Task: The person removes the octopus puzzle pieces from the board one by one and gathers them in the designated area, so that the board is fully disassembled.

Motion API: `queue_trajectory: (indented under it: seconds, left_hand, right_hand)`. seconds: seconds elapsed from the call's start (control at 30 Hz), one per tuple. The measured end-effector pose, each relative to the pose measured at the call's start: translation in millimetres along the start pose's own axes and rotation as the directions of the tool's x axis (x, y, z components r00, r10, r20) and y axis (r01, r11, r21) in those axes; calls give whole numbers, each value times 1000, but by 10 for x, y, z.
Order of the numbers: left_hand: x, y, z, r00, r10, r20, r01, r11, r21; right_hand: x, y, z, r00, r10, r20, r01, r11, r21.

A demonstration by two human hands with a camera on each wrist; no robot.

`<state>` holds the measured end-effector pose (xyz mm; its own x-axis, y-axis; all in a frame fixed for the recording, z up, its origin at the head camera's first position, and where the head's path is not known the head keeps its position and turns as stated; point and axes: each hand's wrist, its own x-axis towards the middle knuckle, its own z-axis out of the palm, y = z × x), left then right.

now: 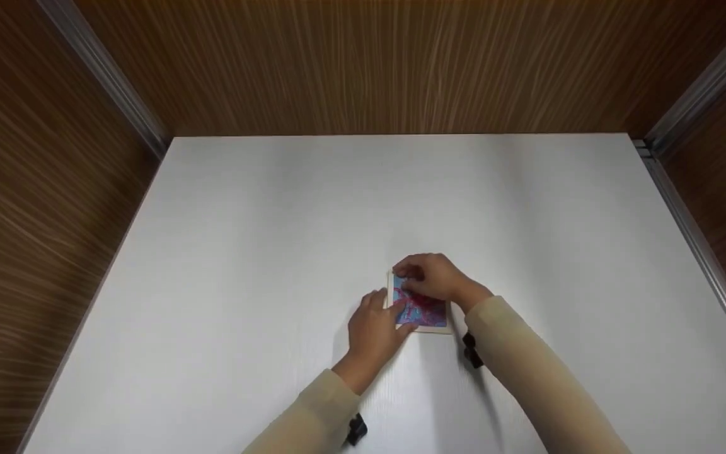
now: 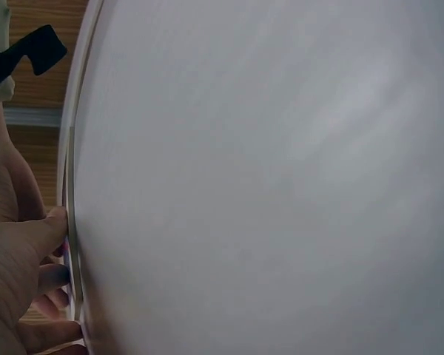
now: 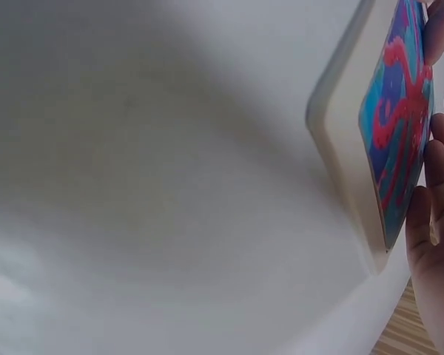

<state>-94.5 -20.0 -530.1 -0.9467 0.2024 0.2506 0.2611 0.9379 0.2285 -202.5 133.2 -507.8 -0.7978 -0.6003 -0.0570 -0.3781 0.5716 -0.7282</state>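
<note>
A flat pale-framed picture board (image 1: 433, 329) lies on the white table, a pink-red figure on blue and purple across its face. Its thick rim (image 3: 337, 118) shows close up in the right wrist view. My left hand (image 1: 372, 328) holds the board at its lower left corner, thumb at the near edge and fingers along the left side. Over the upper part bends my right hand (image 1: 433, 277), its thumb and fingertips at the picture near the upper left corner. Whether these fingertips pinch a loose part or only touch the surface is hidden.
The white table (image 1: 262, 239) extends around the board. Wood-grain panels (image 1: 401, 69) stand behind and at both sides, with metal rails at the corners. Black wrist mounts (image 1: 473, 350) sit beneath the sleeves.
</note>
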Motion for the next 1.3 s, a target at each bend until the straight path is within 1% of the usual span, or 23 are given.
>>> queue_trajectory:
  seconds: [0.13, 0.43, 0.6, 0.77, 0.9, 1.0, 1.13, 1.3]
  left_hand:
    - [4, 7, 10, 1000, -6, -4, 6, 1000, -2]
    - [-1, 32, -2, 1000, -13, 15, 13, 1000, -12]
    - [5, 43, -17, 1000, -10, 23, 10, 1000, 2]
    - [4, 31, -4, 1000, -16, 23, 16, 1000, 6]
    - [9, 23, -15, 998, -18, 56, 18, 1000, 18]
    - [9, 22, -24, 997, -19, 74, 18, 1000, 6]
    - [-2, 18, -20, 998, -10, 58, 11, 1000, -15]
    - [-6, 15, -26, 999, -8, 43, 8, 1000, -8]
  right_hand:
    - [-2, -10, -11, 1000, 4, 5, -4, 1000, -2]
    - [14, -13, 3, 999, 33, 5, -33, 999, 2]
    - [19, -4, 19, 999, 39, -8, -39, 999, -13]
    - [25, -16, 32, 999, 43, -2, -43, 999, -18]
    - [35, -7, 41, 1000, 30, 7, -30, 999, -23]
    - [39, 6, 46, 1000, 22, 7, -22, 999, -25]
    - [38, -1, 51, 999, 33, -1, -33, 999, -24]
    - [41, -5, 61, 1000, 24, -1, -24, 999, -22]
